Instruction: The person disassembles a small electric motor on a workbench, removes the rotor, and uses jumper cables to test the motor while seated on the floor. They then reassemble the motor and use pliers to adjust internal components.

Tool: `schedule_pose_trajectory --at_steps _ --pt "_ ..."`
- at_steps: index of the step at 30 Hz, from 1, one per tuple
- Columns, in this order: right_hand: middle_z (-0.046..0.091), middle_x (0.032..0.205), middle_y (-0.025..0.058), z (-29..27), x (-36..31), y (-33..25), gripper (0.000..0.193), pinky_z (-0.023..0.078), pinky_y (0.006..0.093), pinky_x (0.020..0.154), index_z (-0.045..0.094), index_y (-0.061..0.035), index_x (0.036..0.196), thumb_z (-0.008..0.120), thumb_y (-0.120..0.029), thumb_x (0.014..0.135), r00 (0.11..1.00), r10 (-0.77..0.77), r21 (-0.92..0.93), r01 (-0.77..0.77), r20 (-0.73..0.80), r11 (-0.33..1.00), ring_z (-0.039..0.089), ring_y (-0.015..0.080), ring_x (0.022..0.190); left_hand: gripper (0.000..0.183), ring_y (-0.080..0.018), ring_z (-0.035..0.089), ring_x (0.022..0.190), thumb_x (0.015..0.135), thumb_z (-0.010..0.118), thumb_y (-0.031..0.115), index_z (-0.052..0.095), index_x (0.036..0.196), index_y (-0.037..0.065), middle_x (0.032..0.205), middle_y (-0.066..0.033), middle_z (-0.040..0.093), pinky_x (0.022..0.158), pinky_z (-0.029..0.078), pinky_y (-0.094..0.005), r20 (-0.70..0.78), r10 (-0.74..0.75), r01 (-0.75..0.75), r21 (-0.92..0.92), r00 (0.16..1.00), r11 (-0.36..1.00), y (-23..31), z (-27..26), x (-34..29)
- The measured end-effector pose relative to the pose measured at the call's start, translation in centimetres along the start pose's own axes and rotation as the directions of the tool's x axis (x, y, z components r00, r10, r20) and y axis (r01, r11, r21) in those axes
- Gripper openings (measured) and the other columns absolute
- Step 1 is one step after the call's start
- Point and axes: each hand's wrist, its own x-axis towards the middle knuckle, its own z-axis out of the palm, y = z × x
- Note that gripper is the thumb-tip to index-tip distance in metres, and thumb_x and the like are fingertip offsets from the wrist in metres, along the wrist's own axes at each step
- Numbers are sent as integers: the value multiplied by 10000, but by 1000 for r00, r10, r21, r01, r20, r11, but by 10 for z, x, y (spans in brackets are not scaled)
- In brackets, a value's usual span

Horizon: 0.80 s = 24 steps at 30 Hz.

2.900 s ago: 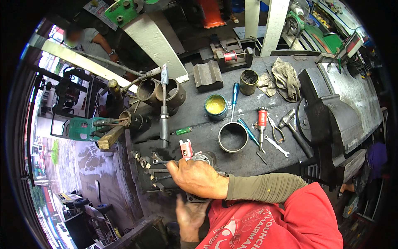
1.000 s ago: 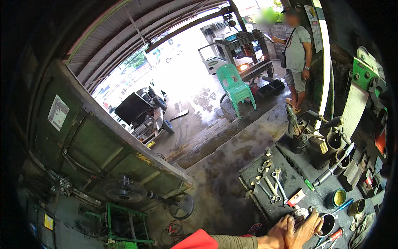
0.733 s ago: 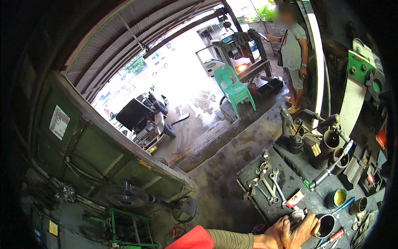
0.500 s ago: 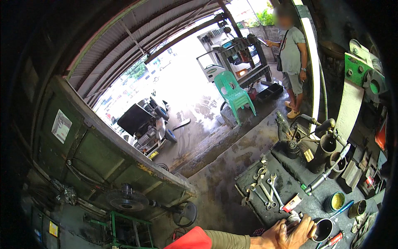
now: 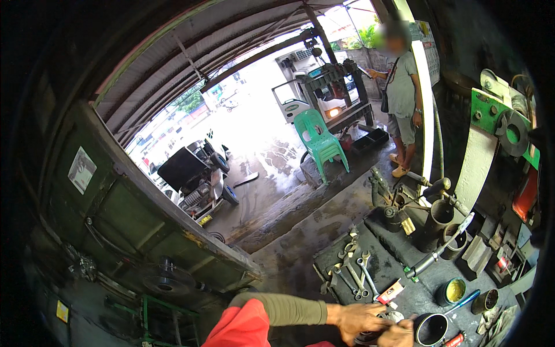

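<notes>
At the lower edge, my left hand (image 5: 357, 321) reaches across the bench from an olive sleeve, its fingers bent over a round metal part. A pale piece (image 5: 395, 316) shows by its fingertips. Close beside it, my right hand (image 5: 399, 334) is closed like a fist; what it grips is hidden. Right of the hands stands a dark, open metal cylinder (image 5: 430, 329). A small red and white box (image 5: 391, 292) lies just beyond my fingers. Several combination wrenches (image 5: 363, 279) lie farther left on the bench.
The dark bench (image 5: 341, 254) also bears a tin of yellow grease (image 5: 453, 291), a blue-handled tool (image 5: 466, 301), a long metal bar (image 5: 439, 248) and upright pipes (image 5: 441, 215). Beyond are stacked green chairs (image 5: 319, 141), a forklift (image 5: 341, 87) and a standing person (image 5: 401, 92).
My hands have shifted left in the picture and come apart a little; the right now sits lower beside the left. The whole view has tilted slightly.
</notes>
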Motion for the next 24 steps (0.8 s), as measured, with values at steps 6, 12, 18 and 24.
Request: schedule_pose_trajectory --at_steps 6,12,18,24 --pt "627 690 57 -2 -12 3 482 487 380 757 423 -135 583 895 -141 684 960 191 408 -93 -206 908 725 249 790 1063 -482 356 1505 423 928 333 615 1411 93 1647 -114 436 1238 308 -586 157 66 -60 -45 985 997 9 -56 16" --pt "673 751 51 41 -24 -28 169 532 309 789 734 -28 1014 786 -167 933 732 295 124 -279 -615 952 597 191 641 928 -409 239 1595 631 848 206 568 1515 169 1710 -91 355 1229 183 -676 -209 -396 428 138 894 893 85 -23 15" --pt "691 857 75 69 -49 -45 152 513 277 677 708 -22 1002 649 -152 1053 628 593 433 -411 -503 802 575 163 685 454 -365 418 1506 805 769 383 754 1231 228 1481 46 610 1180 224 -635 -485 -410 501 68 772 863 92 13 34" --pt "547 711 45 31 -36 -7 297 522 385 574 589 -95 1017 635 -385 1061 530 839 991 110 -124 77 533 192 561 327 -362 488 1435 875 766 342 779 1154 171 1316 1 675 1157 284 -619 -530 -331 448 104 781 888 85 12 36"
